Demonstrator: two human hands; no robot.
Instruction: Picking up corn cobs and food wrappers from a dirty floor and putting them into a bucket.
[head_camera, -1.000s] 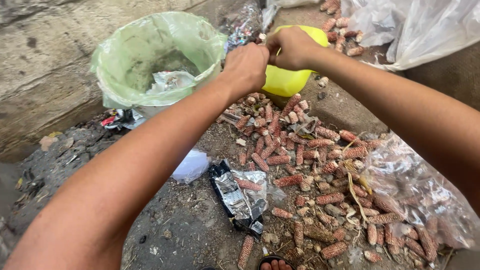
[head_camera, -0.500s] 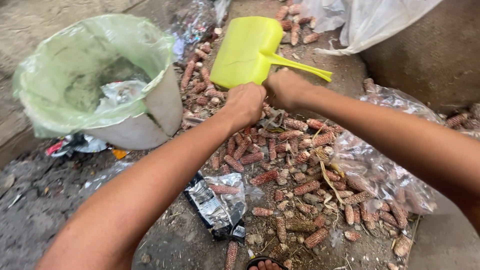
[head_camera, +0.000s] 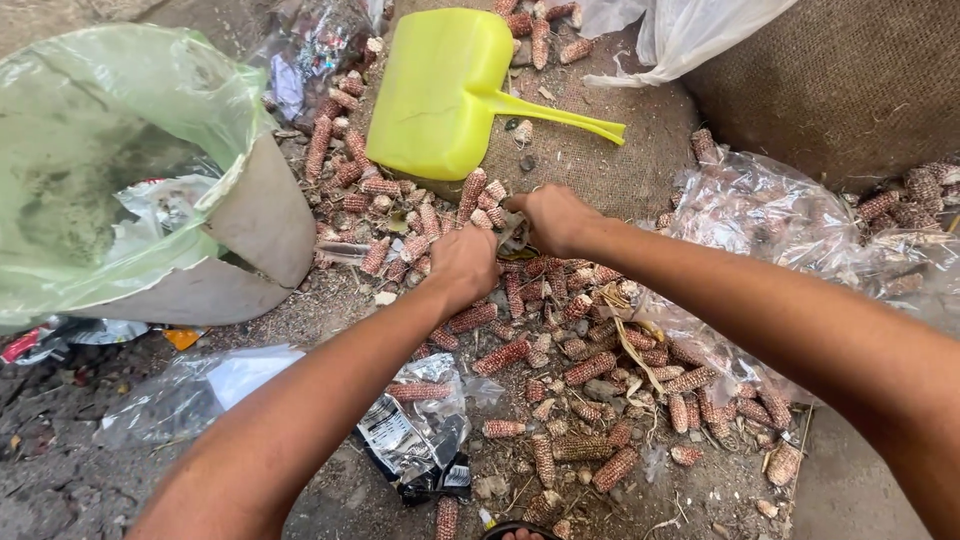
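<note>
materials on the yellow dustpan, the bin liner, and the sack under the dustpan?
Yellow dustpan: looks like moulded plastic, smooth, slight sheen. Bin liner: thin translucent green plastic film, crinkled and see-through. Sack: coarse brown woven fabric, probably jute; the weave is visible.

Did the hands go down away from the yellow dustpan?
Yes. The left hand and right hand were up against the yellow dustpan; now they are below it, over the corn cobs.

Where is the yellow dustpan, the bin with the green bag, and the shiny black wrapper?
yellow dustpan (head_camera: 437, 95), head view, middle of its flat pan.
bin with the green bag (head_camera: 262, 215), head view, on its bare pale side wall.
shiny black wrapper (head_camera: 405, 435), head view, on its crumpled silver-and-black middle.
</note>
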